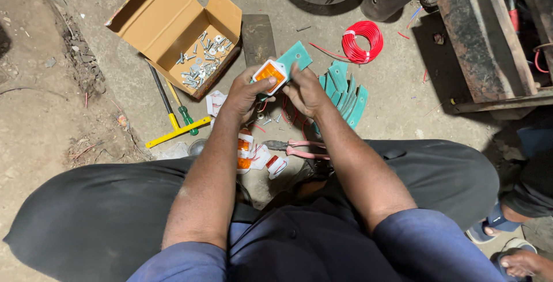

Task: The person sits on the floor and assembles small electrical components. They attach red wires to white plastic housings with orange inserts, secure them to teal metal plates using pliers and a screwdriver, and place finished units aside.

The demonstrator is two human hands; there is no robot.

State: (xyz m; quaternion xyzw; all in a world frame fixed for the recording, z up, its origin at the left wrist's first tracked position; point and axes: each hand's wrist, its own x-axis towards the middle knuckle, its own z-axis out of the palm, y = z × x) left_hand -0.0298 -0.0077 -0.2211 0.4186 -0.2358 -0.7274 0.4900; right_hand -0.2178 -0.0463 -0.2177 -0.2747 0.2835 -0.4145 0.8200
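My left hand [245, 95] and my right hand [305, 92] are raised together over the concrete floor. Between them they hold a small orange lamp in a white housing [269, 74], pressed against a teal flat bracket plate [295, 56] that sticks up behind it. My left thumb rests on the lamp's lower edge. My right fingers pinch its right side and the plate. Thin red wires hang below the lamp between my palms.
An open cardboard box [173, 23] of screws and bolts lies at the left. A stack of teal plates [345, 89], a red wire coil [362, 41], pink-handled pliers [299, 148], screwdrivers [173, 115] and more orange lamps [247, 155] surround my hands. Another person's sandalled feet [507, 241] are at the right.
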